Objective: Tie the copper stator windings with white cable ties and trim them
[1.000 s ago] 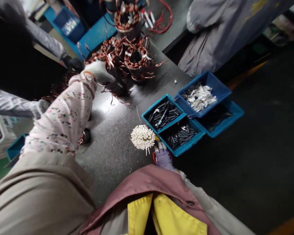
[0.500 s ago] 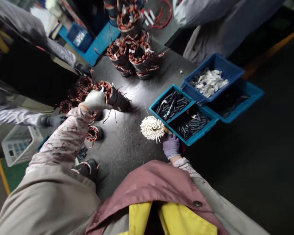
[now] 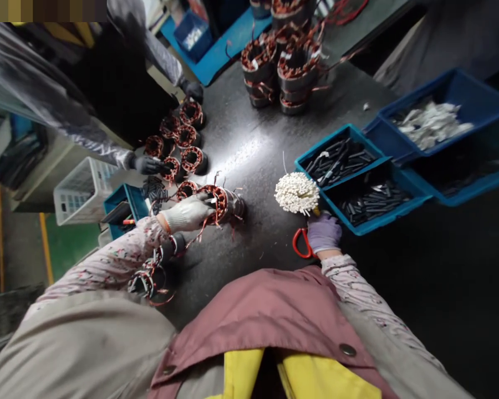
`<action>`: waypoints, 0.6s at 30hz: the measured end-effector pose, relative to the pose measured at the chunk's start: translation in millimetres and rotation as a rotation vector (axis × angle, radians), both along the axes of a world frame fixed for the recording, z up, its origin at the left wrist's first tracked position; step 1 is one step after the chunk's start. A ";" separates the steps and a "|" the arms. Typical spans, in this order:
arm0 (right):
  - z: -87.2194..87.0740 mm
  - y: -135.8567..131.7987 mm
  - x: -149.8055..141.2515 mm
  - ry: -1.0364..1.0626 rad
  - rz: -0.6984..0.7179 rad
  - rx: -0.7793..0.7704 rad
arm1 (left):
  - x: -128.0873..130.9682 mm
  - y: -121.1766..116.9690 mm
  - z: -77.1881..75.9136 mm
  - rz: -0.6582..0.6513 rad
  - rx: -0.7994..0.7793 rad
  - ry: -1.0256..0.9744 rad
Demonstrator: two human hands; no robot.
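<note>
- Dark bench [image 3: 249, 166], copper-wound stators [image 3: 187, 138] standing around.
- Left hand [image 3: 187, 213]: grip closed firmly on 1 stator [image 3: 224, 204], good for keeping it steady.
- Right hand [image 3: 324, 233]: narrow grip holding white sleeve bundle [image 3: 296, 193], red scissors [image 3: 301, 244] just beside.

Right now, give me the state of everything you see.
Left hand, white-gloved, gripping the copper-wound stator
Copper-wound stator, on its side, leads loose
Right hand, purple-gloved, holding the white tube bundle
White tube bundle, raised
Red-handled scissors, under the right hand, blades hidden
Teal tray, holding black tubes
Blue tray, holding white pieces
</note>
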State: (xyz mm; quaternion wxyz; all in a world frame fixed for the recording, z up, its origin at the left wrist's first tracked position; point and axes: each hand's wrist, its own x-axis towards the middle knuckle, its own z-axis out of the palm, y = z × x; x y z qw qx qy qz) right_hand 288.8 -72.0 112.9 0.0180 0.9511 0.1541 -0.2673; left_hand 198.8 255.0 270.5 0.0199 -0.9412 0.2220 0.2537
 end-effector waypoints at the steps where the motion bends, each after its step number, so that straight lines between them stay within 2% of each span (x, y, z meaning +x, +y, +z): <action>1: 1.4 -5.1 -4.7 -0.009 0.004 -0.006 | -9.5 -2.7 1.9 -0.034 0.000 0.027; 3: 2.4 -19.3 -19.6 -0.050 0.009 0.014 | -26.2 -6.5 8.7 -0.093 0.020 0.089; 6: -7.4 -40.3 -54.0 -0.127 -0.016 0.157 | -46.2 -7.1 25.7 -0.084 -0.001 0.113; 9: -30.1 -44.6 -86.4 -0.117 -0.100 0.304 | -58.4 -10.4 45.5 0.021 -0.014 0.169; 11: -43.6 -38.4 -95.4 -0.140 -0.127 0.362 | -62.7 -21.7 53.4 0.118 0.058 0.188; 14: -47.9 -32.1 -88.2 -0.155 -0.141 0.393 | -67.5 -52.5 47.6 0.249 0.210 0.164; 16: -37.9 -36.4 -78.4 -0.091 -0.216 0.413 | -70.1 -73.8 33.3 0.345 0.257 0.105; 18: -19.7 -44.5 -72.1 -0.028 -0.294 0.521 | -71.4 -88.3 16.3 0.468 0.269 0.040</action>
